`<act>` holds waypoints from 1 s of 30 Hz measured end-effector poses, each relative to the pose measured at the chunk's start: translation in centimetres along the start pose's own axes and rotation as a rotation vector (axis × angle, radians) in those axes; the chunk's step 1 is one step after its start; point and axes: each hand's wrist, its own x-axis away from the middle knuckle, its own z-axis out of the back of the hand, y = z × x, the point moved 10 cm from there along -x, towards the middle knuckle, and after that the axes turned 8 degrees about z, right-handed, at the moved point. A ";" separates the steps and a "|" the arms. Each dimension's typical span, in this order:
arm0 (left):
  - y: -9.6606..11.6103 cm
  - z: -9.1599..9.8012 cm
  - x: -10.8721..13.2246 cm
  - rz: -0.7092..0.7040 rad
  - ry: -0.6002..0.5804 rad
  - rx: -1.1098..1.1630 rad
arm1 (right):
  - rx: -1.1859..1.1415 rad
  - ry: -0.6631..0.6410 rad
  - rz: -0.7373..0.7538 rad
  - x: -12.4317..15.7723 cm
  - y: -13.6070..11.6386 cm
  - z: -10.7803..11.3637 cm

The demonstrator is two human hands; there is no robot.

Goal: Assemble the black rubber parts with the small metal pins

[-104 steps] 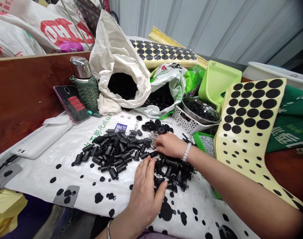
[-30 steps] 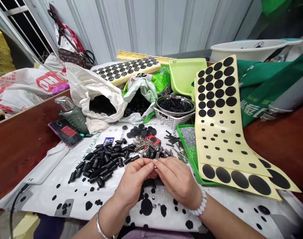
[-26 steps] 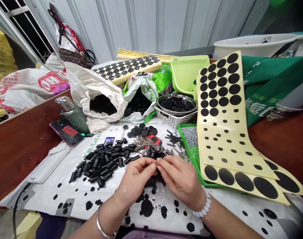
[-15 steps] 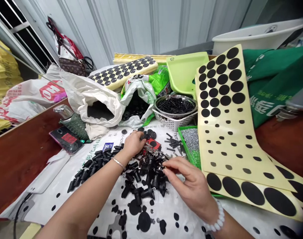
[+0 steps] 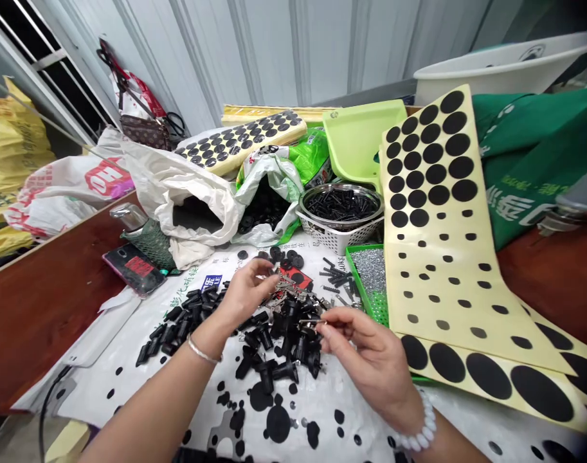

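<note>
We see right hand [image 5: 373, 363] pinching metal strip [image 5: 310, 321], long axis sideways; left hand [image 5: 245, 292] lies up-left, fingers curled, grip we can't tell.

Left hand [image 5: 247, 292] and right hand [image 5: 373, 357] both bare, thin silvery bangle [image 5: 199, 354] round the left wrist, bracelet [image 5: 427, 422] of pale, whitish round beads at the right wrist, set close together in one row, forearms [image 5: 151, 399] bare to the near edge.
</note>
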 end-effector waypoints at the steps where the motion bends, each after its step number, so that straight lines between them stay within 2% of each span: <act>1: 0.1 -0.1 1.5 -0.001 -0.005 0.028 | -0.039 0.020 -0.032 0.0 0.3 0.1; 4: 0.8 0.1 5.6 -0.061 0.037 0.135 | -0.116 0.073 -0.101 -0.2 0.4 0.0; 6: 1.3 0.3 7.7 -0.109 0.072 0.126 | -0.130 0.080 -0.111 -0.2 0.0 -0.3; 11: 1.6 0.4 10.9 -0.146 0.090 -0.001 | -0.086 0.001 -0.090 0.7 -1.7 -2.1; 16: 1.5 1.1 13.0 -0.160 0.172 -0.059 | -0.023 -0.071 -0.013 1.7 -2.9 -3.9; 22: 2.2 1.4 14.6 -0.221 0.210 -0.101 | 0.112 -0.168 0.078 2.4 -3.8 -5.8; 30: 2.5 1.5 15.6 -0.290 0.281 -0.218 | 0.372 -0.307 0.370 2.9 -7.1 -7.8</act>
